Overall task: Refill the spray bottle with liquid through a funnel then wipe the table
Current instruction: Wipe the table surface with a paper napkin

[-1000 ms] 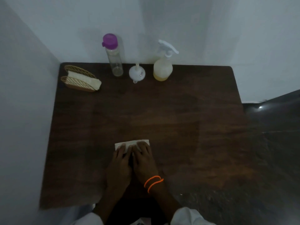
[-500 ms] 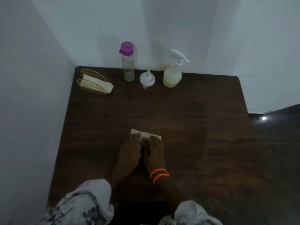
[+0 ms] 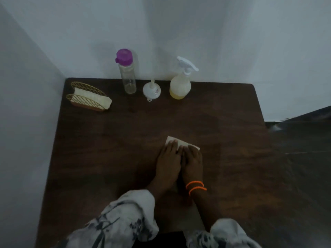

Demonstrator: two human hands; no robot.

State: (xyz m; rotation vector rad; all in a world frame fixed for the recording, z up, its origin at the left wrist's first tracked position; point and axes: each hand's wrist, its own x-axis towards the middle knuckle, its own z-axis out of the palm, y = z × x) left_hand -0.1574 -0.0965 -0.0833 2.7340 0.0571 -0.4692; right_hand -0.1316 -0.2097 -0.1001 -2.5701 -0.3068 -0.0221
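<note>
**Wipe stroke carried further up the table**

Both hands lie flat, side by side, on a folded pale napkin [image 3: 180, 144] near the middle of the table [image 3: 232, 122]. Left hand [image 3: 168, 161] covers the napkin's near-left part; right hand [image 3: 192, 161], with two orange bangles [image 3: 196, 187] at the wrist, covers the near-right part. Fingers [image 3: 172, 145] of both hands are stretched out and pressed down on the napkin, not curled around it: a flat-palm press, no grip. Only the far edge of the napkin shows past the fingertips.

Change over the last second: napkin and hands have gone from close to the near edge of the table to nearer its middle, toward the back row of things. The napkin's edge, level before, now tilts, its right end lower. Sleeves have come into view at the bottom, which fits arms reaching out.

Back row unchanged: spray bottle [image 3: 180, 85] upright with its trigger head on and yellowish liquid in the lower part; funnel [image 3: 151, 90] mouth-down just left of it; clear bottle with purple cap [image 3: 127, 76] further left, looking near empty; napkin holder [image 3: 87, 97] in the far-left corner.

Judgement: refill looks finished; wiping is under way. Whether the wood is wet I cannot tell in this dim light. Left and right flanks of the table probably remain to be covered.
</note>
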